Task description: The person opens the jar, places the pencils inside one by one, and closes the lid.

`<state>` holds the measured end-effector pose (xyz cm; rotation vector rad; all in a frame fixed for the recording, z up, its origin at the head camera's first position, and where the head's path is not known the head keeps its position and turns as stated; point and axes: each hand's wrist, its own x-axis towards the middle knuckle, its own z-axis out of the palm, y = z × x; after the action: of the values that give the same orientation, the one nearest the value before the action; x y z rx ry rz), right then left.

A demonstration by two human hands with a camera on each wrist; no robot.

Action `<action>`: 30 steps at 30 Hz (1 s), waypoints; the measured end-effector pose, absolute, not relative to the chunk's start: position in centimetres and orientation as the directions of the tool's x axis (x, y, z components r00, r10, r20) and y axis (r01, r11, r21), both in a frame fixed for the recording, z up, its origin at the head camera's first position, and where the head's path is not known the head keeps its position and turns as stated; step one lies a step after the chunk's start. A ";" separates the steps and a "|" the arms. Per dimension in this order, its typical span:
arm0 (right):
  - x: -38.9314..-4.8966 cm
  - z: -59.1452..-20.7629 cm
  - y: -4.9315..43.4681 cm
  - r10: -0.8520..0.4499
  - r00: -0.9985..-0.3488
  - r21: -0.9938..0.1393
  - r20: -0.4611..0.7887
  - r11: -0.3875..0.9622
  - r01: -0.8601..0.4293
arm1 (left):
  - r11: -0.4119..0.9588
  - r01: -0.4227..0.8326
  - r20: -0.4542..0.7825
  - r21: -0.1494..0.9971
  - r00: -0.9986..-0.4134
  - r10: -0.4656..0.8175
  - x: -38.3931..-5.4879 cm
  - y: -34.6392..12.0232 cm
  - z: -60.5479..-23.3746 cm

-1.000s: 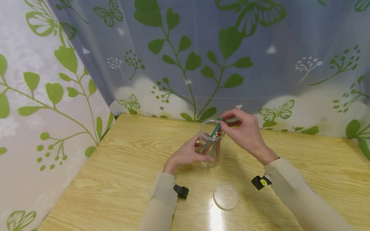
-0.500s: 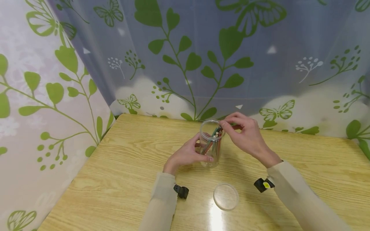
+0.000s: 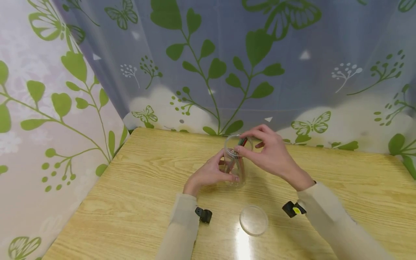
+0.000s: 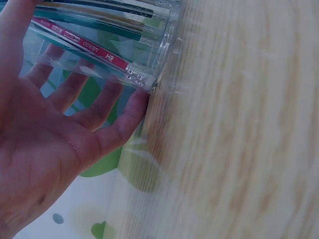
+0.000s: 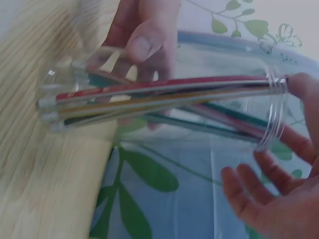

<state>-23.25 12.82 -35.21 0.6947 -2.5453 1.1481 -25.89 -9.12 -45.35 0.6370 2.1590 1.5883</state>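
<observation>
A clear plastic jar (image 3: 239, 182) without its lid stands upright near the table's back edge. My left hand (image 3: 211, 172) grips its side, thumb in front and fingers behind. Several pencils (image 5: 164, 89) lean inside, among them red, teal and yellow ones. One red pencil (image 4: 82, 44) is marked HB, its capped end at the jar's base. At the open mouth, my right hand (image 3: 273, 153) holds the upper ends of pencils between thumb and index finger. Its other fingers (image 5: 246, 186) spread beyond the rim. Which pencils it pinches is partly hidden.
A round clear lid (image 3: 254, 220) lies flat on the wood-grain table (image 3: 130, 202), in front of the jar. Patterned cloth (image 3: 195, 90) with green leaves and butterflies hangs behind the table and along its left side.
The right hand has shifted left over the jar's mouth, and the pencil tops now show between its thumb and index finger. The left hand, jar and lid have stayed in place.
</observation>
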 end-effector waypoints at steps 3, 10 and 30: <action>-23.3 -34.8 12.3 -0.303 -0.870 -0.635 0.389 0.596 -0.491 | 0.259 0.137 -0.035 0.956 -0.823 0.567 -26.0 -9.1 -45.2; -23.4 -34.6 12.3 -0.295 -0.898 -0.669 0.326 0.599 -0.440 | 0.247 0.139 -0.028 0.959 -0.822 0.569 -26.1 -9.0 -45.2; -20.4 -35.3 16.4 -0.229 -0.888 -0.674 0.398 0.584 -0.453 | 0.290 0.092 -0.075 0.952 -0.853 0.516 -25.4 -9.1 -44.6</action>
<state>-20.44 16.38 -35.34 0.5616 -2.5476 1.1966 -25.45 -9.10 -44.64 0.5479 2.1968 1.5838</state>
